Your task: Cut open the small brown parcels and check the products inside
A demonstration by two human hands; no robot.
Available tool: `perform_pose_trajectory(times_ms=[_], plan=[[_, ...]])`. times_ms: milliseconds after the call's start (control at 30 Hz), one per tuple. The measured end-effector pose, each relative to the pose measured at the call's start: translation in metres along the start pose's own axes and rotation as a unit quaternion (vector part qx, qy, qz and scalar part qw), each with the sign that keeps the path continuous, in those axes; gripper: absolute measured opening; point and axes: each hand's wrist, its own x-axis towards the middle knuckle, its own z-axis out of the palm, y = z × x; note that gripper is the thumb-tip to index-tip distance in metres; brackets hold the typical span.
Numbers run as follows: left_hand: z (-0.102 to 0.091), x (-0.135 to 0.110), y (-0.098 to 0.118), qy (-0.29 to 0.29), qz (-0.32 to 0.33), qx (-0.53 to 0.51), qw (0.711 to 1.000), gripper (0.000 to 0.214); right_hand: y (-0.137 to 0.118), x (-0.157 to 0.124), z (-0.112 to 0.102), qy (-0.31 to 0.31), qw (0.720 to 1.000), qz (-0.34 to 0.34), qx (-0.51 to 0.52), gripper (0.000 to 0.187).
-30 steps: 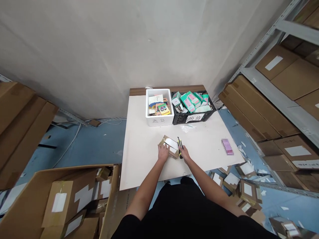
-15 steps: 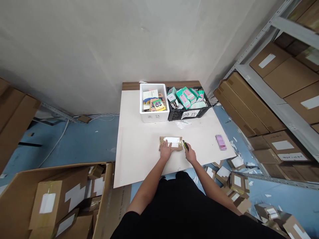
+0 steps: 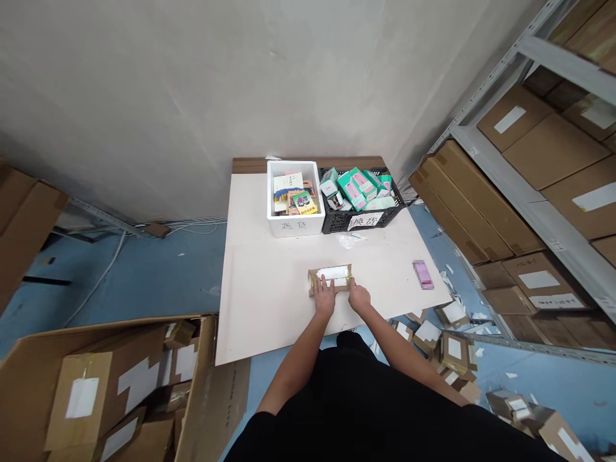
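On the tabletop [image 3: 262, 295], the box [image 3: 333, 273] lies below the white bin [image 3: 308, 226] at its 11 o'clock and the black crate [image 3: 337, 222] at its 1 o'clock. The left hand [image 3: 325, 298] rests at its 7 o'clock, fingers slightly spread over it; the right hand [image 3: 359, 297] is curled against its 4 o'clock end, whether pinching anything I cannot tell.

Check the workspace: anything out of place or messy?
Yes. Right of the white rectangular table, brown cardboard boxes lie jumbled on the blue floor among scattered white scraps, unlike the stacked shelf boxes. Crumpled clear plastic also lies loose in front of the black plastic crate.
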Motion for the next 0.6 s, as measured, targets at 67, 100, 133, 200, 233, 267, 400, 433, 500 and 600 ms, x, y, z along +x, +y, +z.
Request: perform_pose_trajectory(times_ms=[67, 100, 133, 200, 233, 267, 400, 433, 500, 600], plan=[[0.003, -0.001, 0.000, -0.002, 0.001, -0.002, 1.000, 0.057, 0.006, -0.004, 0.005, -0.006, 1.000, -0.001, 0.003, 0.071], [0.005, -0.002, 0.000, -0.002, 0.003, -0.001, 1.000, 0.057, 0.009, -0.007, 0.008, -0.009, 1.000, 0.000, 0.005, 0.071], [0.006, -0.003, -0.001, 0.000, 0.007, 0.000, 1.000, 0.058, 0.012, -0.009, 0.011, -0.011, 1.000, 0.001, 0.007, 0.070], [0.008, -0.004, -0.002, 0.006, 0.014, 0.002, 1.000, 0.059, 0.018, -0.015, 0.016, -0.002, 1.000, 0.000, 0.011, 0.070], [0.008, -0.004, -0.003, 0.005, 0.016, 0.002, 1.000, 0.059, 0.021, -0.018, 0.017, 0.009, 1.000, -0.001, 0.014, 0.070], [0.008, -0.003, -0.004, 0.003, 0.017, 0.003, 1.000, 0.059, 0.023, -0.020, 0.017, 0.023, 1.000, -0.001, 0.018, 0.069], [0.007, -0.001, -0.007, 0.000, 0.020, -0.004, 1.000, 0.058, 0.023, -0.019, 0.008, 0.087, 0.995, 0.001, 0.043, 0.062], [0.006, -0.001, -0.008, 0.002, 0.022, -0.007, 1.000, 0.058, 0.021, -0.016, 0.005, 0.092, 0.995, 0.001, 0.045, 0.061], [0.007, -0.001, -0.009, 0.004, 0.026, -0.010, 1.000, 0.058, 0.017, -0.009, 0.002, 0.079, 0.996, 0.006, 0.041, 0.063], [0.007, 0.000, -0.010, 0.001, 0.022, -0.006, 1.000, 0.055, 0.012, 0.000, 0.007, 0.048, 0.998, 0.020, 0.029, 0.069]])
